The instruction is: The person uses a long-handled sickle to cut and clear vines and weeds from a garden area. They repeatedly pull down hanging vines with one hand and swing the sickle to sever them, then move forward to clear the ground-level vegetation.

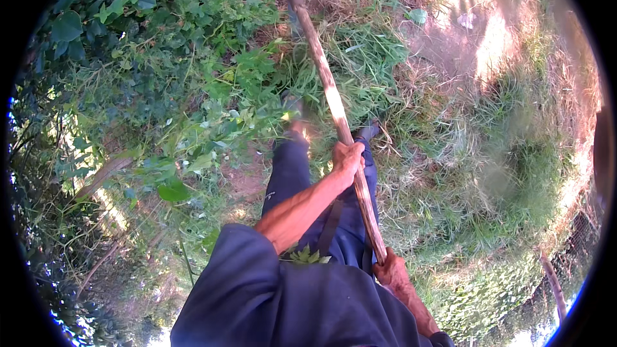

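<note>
A long wooden tool handle (332, 91) slants across the view, from the waist to above the feet. My left hand (348, 158) wraps around its middle, in front of the thighs. Lower down, my right hand (391, 267) grips the near end beside the right hip. At the far end, a grey-blue blade (295, 24) like a hoe's hangs below the wood, seen nearly edge-on and blurred. Around it lie long green grass blades (366, 58) and leafy weeds (241, 62). The blade's edge is hard to make out against them.
Dense vines and shrubs (67, 26) crowd the left side, with a branch (103, 176) among them. Cut or flattened grass (434, 164) covers the right. Bare soil (434, 53) shows at the upper right. A wire mesh fence (581, 233) and a stick (553, 282) stand lower right.
</note>
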`<state>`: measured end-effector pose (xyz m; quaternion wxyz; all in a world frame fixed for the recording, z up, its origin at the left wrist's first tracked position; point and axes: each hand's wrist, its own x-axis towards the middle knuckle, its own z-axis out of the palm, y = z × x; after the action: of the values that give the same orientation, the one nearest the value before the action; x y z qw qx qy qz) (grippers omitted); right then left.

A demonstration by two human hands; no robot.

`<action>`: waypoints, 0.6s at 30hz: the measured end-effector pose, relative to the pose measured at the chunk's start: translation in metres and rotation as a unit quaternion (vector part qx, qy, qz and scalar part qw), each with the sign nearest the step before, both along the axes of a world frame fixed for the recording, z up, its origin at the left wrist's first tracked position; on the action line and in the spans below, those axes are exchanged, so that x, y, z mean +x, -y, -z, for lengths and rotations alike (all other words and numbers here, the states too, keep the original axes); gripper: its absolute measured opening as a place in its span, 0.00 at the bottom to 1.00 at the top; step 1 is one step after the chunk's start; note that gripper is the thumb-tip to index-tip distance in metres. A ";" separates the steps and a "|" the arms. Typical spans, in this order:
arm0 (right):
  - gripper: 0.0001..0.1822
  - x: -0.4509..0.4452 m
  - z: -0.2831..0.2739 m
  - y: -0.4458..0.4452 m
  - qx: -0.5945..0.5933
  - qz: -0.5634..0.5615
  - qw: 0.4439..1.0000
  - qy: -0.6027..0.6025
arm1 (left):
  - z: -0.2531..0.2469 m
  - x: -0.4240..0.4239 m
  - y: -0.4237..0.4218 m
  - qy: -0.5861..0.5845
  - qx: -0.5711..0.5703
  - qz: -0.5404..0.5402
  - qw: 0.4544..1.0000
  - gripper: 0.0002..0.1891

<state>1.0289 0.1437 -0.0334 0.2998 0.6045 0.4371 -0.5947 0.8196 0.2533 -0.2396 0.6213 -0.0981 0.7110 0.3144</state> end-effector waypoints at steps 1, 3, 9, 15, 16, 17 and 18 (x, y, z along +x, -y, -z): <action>0.21 -0.012 0.019 -0.002 0.028 -0.007 1.000 -0.009 | 0.006 -0.017 -0.023 -0.004 0.013 0.007 1.000 0.07; 0.21 -0.053 0.047 -0.038 0.008 0.045 0.998 -0.052 | 0.010 -0.055 -0.073 -0.132 0.073 0.054 0.987 0.08; 0.20 -0.087 0.046 -0.067 -0.086 0.048 0.991 -0.087 | 0.052 -0.094 -0.033 -0.146 -0.012 0.058 0.988 0.10; 0.20 0.001 -0.014 -0.019 -0.072 -0.035 0.995 -0.057 | -0.003 -0.024 0.032 -0.109 -0.058 0.047 0.991 0.10; 0.20 0.002 -0.023 -0.021 -0.082 -0.038 0.995 -0.049 | -0.009 -0.018 0.039 -0.096 -0.054 0.017 0.994 0.10; 0.20 0.005 -0.027 -0.023 -0.089 -0.045 0.994 -0.039 | -0.017 -0.012 0.043 -0.080 -0.080 0.002 0.994 0.10; 0.20 0.018 -0.033 -0.011 -0.060 0.018 0.996 -0.066 | -0.017 -0.002 0.053 -0.053 -0.089 -0.014 0.995 0.09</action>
<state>1.0465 0.1545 -0.0007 0.2951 0.5524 0.4082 -0.6643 0.8176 0.2001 -0.2227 0.5667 -0.1461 0.7668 0.2637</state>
